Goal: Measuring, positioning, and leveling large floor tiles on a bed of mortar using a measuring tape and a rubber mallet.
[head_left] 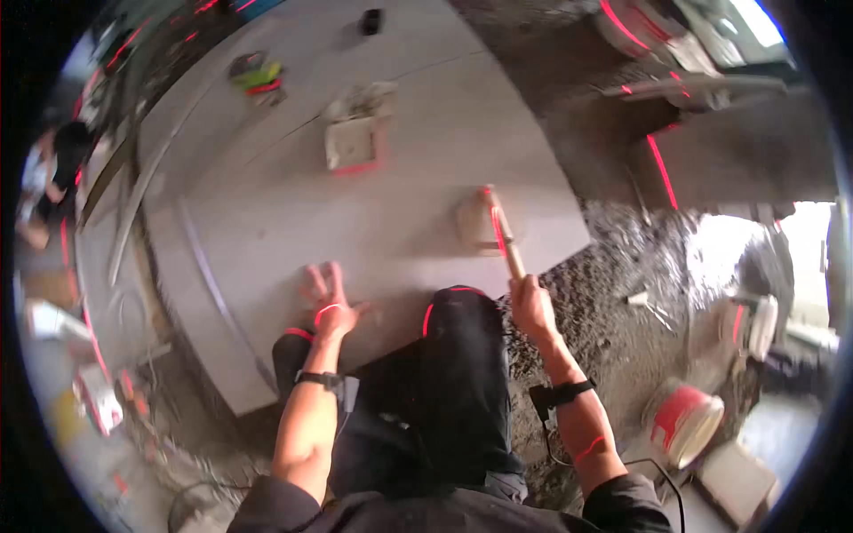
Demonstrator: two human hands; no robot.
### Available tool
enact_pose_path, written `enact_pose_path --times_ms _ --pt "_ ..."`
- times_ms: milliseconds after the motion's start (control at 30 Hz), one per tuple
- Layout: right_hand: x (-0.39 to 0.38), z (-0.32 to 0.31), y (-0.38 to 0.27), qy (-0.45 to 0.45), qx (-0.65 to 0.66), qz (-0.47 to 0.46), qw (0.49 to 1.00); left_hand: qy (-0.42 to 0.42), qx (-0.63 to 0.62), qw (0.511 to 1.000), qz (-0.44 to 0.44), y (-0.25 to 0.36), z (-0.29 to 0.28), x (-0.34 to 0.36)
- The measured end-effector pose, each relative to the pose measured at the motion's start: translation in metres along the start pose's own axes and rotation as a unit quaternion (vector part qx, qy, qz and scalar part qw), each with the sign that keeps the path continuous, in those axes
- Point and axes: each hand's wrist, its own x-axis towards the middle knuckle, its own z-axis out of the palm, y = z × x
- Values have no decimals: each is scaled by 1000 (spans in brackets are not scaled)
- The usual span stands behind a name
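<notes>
My right hand is closed round the wooden handle of a mallet. The mallet reaches forward over a large grey floor slab, and its pale, blocky head end is blurred. To the left, my left hand is spread open, fingers pointing away from me, low over the slab or resting on it; contact cannot be made out. My dark-trousered knees lie between the two hands, at the slab's near edge.
Ahead stand a small whitish box, a green and black tool and a small black object. A pale strip lies left. Rough mortar and a red-white bucket are right. Another person is far left.
</notes>
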Motion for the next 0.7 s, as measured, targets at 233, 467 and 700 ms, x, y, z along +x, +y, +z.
enact_pose_path --times_ms 233,467,700 --pt "14 25 28 26 -44 -100 994 -2 -36 998 -52 -22 33 -19" --pt "25 36 53 43 -33 -181 982 -97 -121 983 101 -112 -38 28" --pt "33 21 58 57 -66 -203 975 236 5 954 -186 -339 -6 -52"
